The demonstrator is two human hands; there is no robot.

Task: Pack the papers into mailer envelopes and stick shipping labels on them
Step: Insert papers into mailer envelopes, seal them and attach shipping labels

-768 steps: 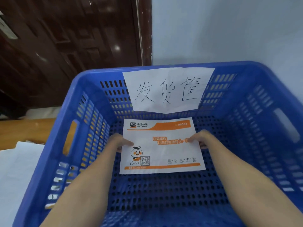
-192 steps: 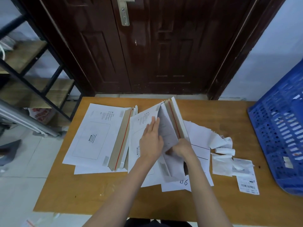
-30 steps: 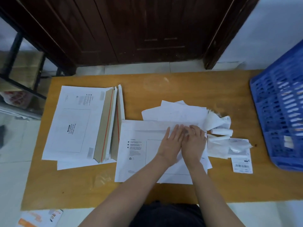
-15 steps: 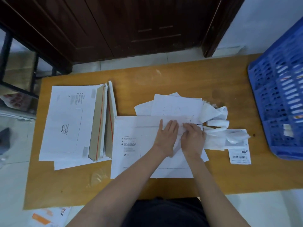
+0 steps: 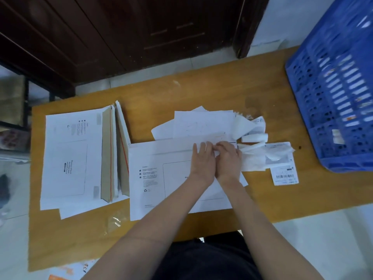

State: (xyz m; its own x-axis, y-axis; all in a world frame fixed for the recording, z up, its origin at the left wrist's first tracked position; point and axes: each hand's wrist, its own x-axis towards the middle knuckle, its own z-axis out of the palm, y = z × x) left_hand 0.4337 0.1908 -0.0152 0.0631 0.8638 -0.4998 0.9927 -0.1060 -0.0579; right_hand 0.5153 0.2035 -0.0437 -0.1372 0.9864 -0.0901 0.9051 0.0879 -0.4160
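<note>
Lying flat on a wooden table, a white mailer envelope sits under both hands. Left hand presses its folded top flap with straight fingers; right hand — touching it, fingers slightly curled — rests on the flap's right end. Loose papers lie just beyond.

There is only one view, from a camera worn on the person's head. It looks steeply down and a little forward onto the wooden worktop, from close above, so both forearms come in from the bottom edge. The wide lens bends the worktop edges. The far edge of the view reaches a dark door, the right edge cuts a blue crate, and the left edge shows floor.
</note>
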